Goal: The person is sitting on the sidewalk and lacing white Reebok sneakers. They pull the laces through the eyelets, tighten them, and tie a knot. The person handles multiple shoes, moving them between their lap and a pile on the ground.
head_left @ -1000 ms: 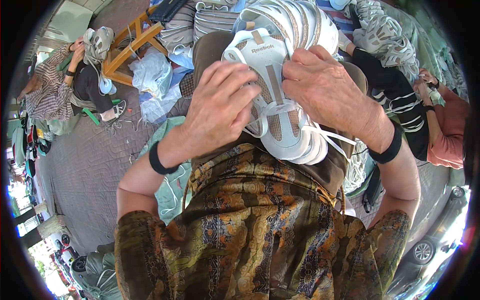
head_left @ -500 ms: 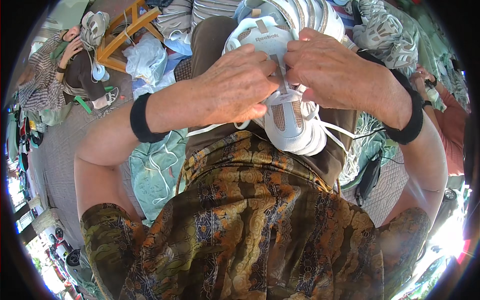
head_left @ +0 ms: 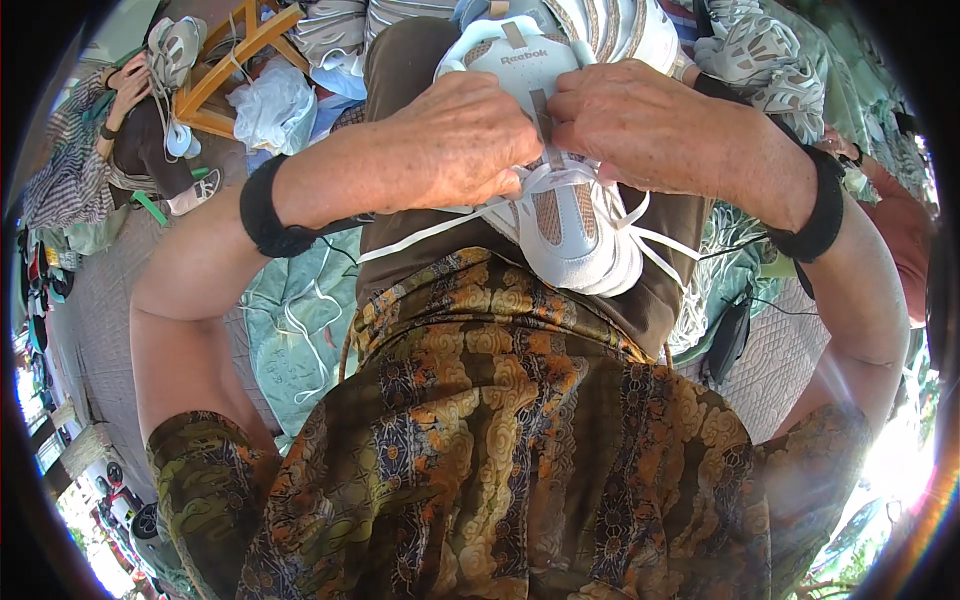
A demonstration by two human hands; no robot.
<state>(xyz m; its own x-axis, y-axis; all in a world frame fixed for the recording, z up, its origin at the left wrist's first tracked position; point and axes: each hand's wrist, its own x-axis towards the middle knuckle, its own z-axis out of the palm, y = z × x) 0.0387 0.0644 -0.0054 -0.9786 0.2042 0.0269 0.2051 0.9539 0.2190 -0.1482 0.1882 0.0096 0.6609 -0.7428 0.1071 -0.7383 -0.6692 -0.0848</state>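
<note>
Gripping: left hand (head_left: 455, 145) and right hand (head_left: 650, 125) both pinch laces (head_left: 560, 180) at sneaker (head_left: 565, 215) tongue.
Sneaker: on lap, centre.
Risk: loose lace ends, left and right, may snag or slip the eyelets if pulled unevenly.

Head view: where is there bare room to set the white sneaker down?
Bare grey mat lies left of the left hand, beside the pale green cloth. Crowded ahead: more shoes beyond the sneaker and right hand.

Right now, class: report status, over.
Left hand and right hand both gripping white sneaker on lap. Fingers at laces. Nothing obstructing.
</note>
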